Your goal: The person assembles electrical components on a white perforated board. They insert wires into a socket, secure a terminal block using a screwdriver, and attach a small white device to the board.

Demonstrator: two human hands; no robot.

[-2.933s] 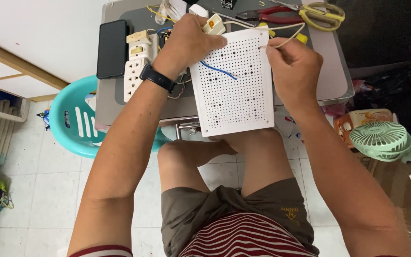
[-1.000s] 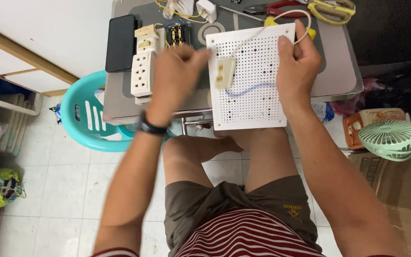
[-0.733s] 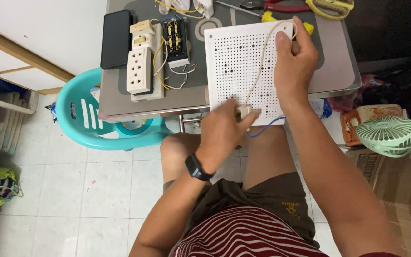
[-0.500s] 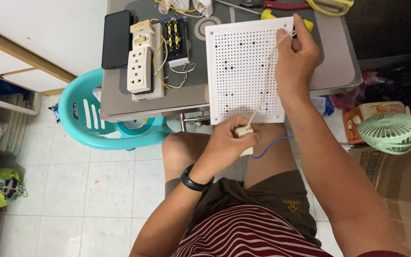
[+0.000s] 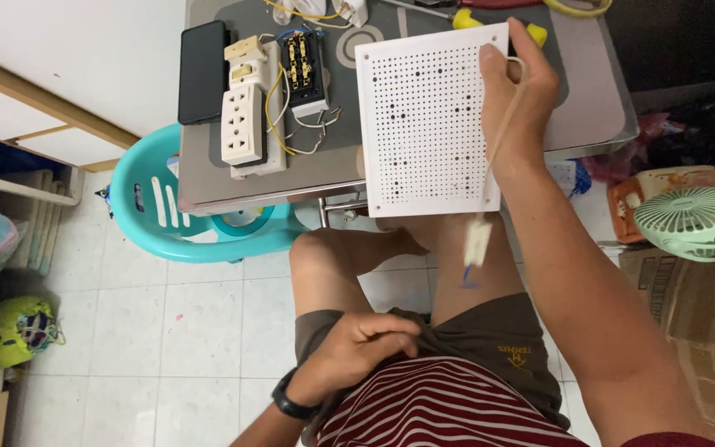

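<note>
Head view looks straight down at a seated person and the grey worktop (image 5: 589, 108) before the knees. Taking the white perforated board (image 5: 428, 116) as the landmark: it lies on the near part of the worktop, its near edge reaching just past the worktop's rim above the person's legs. The right hand (image 5: 515, 91) rests on the board's right edge, thumb on the dotted face, and its grip is closed on a pale cord (image 5: 502, 132) that runs down along the board's right side. At the end of that cord a small white connector piece (image 5: 477, 240) hangs just below the board's near right corner, in front of the thigh, with a short blue wire (image 5: 467, 273) trailing beneath it.

The left hand (image 5: 362, 352) is well apart from the board, down at the lap, fingers curled and pinching the waistband of the dark shorts (image 5: 506, 348); a black wristwatch (image 5: 291, 401) sits on that wrist.

Left of the board lie a white multi-socket outlet strip (image 5: 246, 124), an opened switch block with yellow wires (image 5: 304, 70), and, farthest left, a black phone (image 5: 203, 73). Beyond the board's far edge are yellow-handled tools (image 5: 465, 18). Below the worktop to the left of the board stands a turquoise plastic chair (image 5: 159, 215); on the floor to the right of the board is a green fan (image 5: 693, 222).
</note>
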